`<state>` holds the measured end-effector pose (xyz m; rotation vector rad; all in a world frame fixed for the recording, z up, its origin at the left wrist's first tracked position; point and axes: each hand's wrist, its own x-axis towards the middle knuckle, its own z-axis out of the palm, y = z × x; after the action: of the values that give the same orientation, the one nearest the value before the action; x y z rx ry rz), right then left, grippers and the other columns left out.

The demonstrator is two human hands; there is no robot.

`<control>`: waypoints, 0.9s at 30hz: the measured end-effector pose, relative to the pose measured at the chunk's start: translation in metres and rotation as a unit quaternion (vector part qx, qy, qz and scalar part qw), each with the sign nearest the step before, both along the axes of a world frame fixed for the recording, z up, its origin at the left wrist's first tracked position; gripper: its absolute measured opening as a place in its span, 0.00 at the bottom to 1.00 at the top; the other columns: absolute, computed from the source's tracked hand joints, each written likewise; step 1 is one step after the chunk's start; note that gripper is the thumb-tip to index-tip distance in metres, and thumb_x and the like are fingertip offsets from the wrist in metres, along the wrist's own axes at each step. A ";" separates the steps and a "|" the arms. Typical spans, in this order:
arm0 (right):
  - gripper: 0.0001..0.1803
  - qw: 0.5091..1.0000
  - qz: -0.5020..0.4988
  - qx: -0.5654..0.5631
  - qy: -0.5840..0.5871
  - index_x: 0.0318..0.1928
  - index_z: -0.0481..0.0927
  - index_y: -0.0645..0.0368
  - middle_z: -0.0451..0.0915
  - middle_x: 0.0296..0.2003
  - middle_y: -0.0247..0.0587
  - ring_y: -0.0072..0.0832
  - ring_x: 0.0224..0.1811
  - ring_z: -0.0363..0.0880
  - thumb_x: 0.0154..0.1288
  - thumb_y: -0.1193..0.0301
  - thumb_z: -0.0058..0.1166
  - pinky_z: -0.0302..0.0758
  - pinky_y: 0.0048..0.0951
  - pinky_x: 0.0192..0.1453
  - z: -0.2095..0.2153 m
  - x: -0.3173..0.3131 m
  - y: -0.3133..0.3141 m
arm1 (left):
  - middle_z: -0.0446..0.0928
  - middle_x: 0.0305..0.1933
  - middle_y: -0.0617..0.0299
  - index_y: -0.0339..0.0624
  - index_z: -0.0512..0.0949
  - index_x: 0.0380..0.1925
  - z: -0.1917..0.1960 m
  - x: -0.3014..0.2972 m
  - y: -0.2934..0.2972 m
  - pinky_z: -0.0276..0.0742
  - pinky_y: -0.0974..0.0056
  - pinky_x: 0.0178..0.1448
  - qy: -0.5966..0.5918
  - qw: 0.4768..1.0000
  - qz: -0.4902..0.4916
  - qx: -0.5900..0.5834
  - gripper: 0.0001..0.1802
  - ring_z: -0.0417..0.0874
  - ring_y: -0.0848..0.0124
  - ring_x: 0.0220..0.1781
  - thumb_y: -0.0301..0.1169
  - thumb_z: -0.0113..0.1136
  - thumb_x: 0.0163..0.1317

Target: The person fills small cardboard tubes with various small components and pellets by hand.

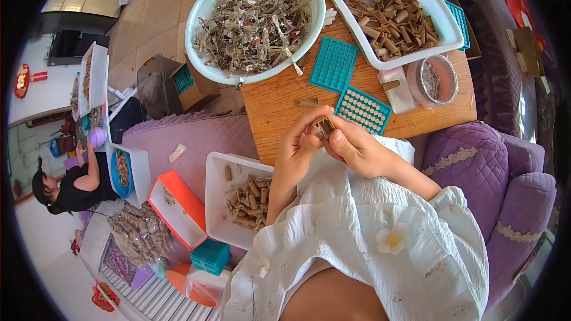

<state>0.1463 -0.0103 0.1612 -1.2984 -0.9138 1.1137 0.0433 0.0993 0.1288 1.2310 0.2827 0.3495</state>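
Both my hands meet over the near edge of the wooden table, closed on a small brown open casing. My left hand grips its left side. My right hand presses against it with the thumb, and the fingers are partly hidden. Something pale shows inside the casing, too small to make out. Just beyond the hands lies a teal tray with rows of small round white pieces. A second teal tray sits touching its far corner. One loose brown casing rests on the table left of the trays.
A pale basket of clear-wrapped bundles stands far left, a white tray of brown casings far right. Beside that stands a clear tub. At my left are a white bin of brown tubes and an orange-red box. Another person sits farther left.
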 end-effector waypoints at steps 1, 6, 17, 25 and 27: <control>0.20 0.999 -0.007 0.013 -0.031 0.38 0.63 0.64 0.69 0.23 0.45 0.35 0.25 0.69 0.66 0.58 0.28 0.65 0.32 0.30 -0.001 -0.002 0.000 | 0.68 0.50 0.53 0.33 0.64 0.49 0.001 -0.001 0.001 0.66 0.65 0.53 -0.004 1.000 -0.019 0.017 0.31 0.71 0.65 0.49 0.49 0.48 0.54; 0.20 1.000 0.004 0.009 -0.026 0.40 0.64 0.65 0.70 0.25 0.47 0.40 0.28 0.68 0.66 0.58 0.29 0.65 0.34 0.33 -0.006 -0.010 -0.003 | 0.68 0.50 0.53 0.32 0.66 0.47 0.009 -0.004 -0.003 0.66 0.64 0.53 0.006 0.999 -0.039 0.027 0.29 0.72 0.64 0.49 0.48 0.48 0.55; 0.23 0.983 -0.004 -0.006 0.183 0.50 0.60 0.60 0.65 0.27 0.34 0.19 0.25 0.61 0.66 0.55 0.28 0.62 0.20 0.28 -0.019 -0.022 -0.009 | 0.64 0.56 0.56 0.34 0.62 0.53 0.001 -0.009 -0.005 0.64 0.72 0.50 -0.024 0.998 -0.051 0.037 0.29 0.68 0.76 0.49 0.41 0.52 0.56; 0.12 0.984 -0.058 0.000 0.169 0.42 0.57 0.58 0.63 0.25 0.29 0.15 0.22 0.59 0.65 0.65 0.37 0.59 0.17 0.24 -0.029 -0.016 -0.004 | 0.66 0.53 0.54 0.33 0.66 0.46 0.013 -0.008 -0.016 0.66 0.69 0.51 -0.012 0.997 0.039 0.060 0.18 0.70 0.71 0.48 0.33 0.46 0.60; 0.10 0.981 -0.078 -0.033 0.176 0.40 0.56 0.58 0.63 0.24 0.30 0.15 0.21 0.58 0.63 0.70 0.40 0.60 0.18 0.24 -0.025 -0.015 -0.003 | 0.67 0.51 0.54 0.33 0.66 0.45 0.010 -0.006 -0.018 0.68 0.70 0.48 -0.005 0.994 0.089 0.061 0.15 0.71 0.70 0.47 0.31 0.45 0.61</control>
<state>0.1317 -0.0129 0.1366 -1.1567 -0.5075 1.2091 0.0374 0.0816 0.1392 1.3264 0.3692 0.5327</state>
